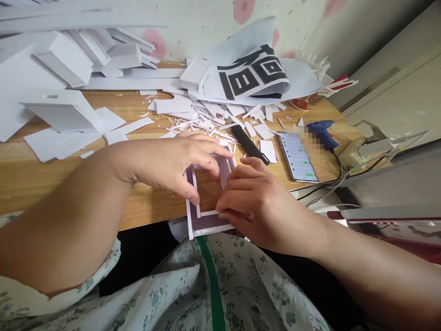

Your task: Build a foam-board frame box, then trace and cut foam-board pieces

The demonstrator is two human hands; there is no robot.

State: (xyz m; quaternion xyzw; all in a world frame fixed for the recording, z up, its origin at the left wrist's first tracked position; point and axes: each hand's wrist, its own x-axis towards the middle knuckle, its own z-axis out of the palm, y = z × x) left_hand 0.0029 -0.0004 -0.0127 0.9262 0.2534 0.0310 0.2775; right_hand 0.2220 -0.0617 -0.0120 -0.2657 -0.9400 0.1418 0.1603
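A white foam-board frame (190, 224) with raised walls and a rectangular opening in the middle sits at the table's front edge, its near end jutting out over my lap. Bare wood shows through the opening. My left hand (182, 158) reaches over it from the left, thumb against the left inner wall and fingers curled over the far part. From the right, my right hand (260, 202) has its fingers bent together on the right wall near the near corner. That hand covers much of the right side, and its exact fingertip contact is partly hidden.
Behind the frame lie a black utility knife (250, 143) and many white offcuts (210, 115). A phone (298, 157), a blue glue gun (321, 133) and a power strip (353, 152) with cables are at right. White board boxes (62, 57) and a printed sheet (255, 73) line the wall.
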